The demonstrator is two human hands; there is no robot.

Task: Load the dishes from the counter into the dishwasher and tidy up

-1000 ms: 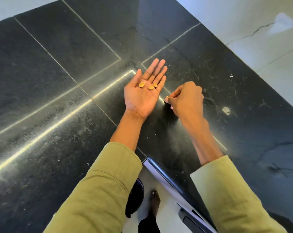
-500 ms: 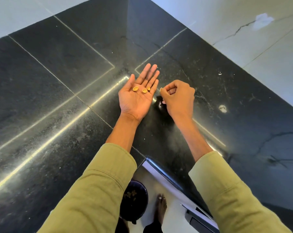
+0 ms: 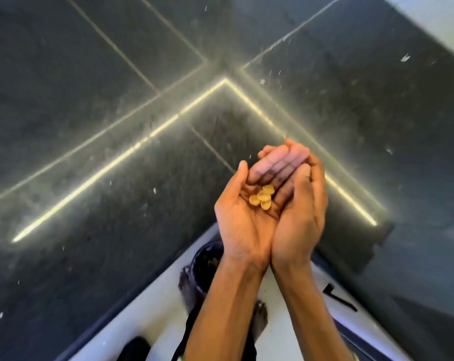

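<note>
Head view is showing the left hand (image 3: 242,225) and right hand (image 3: 298,217) cupping together, edges touching, holding the yellow crumbs (image 3: 261,198) in the left palm. Directly below the wrists, on the floor beside the dark desk (image 3: 95,194), is standing the black bin (image 3: 207,264), probably the drop target.

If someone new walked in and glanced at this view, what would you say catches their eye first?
Most likely the left hand and right hand, cupped side by side at centre right, with a few small yellow pieces lying where the palms meet. Next, the bright lines of light across the dark stone counter behind them. Below the wrists, a dark bin stands on the pale floor.
</note>
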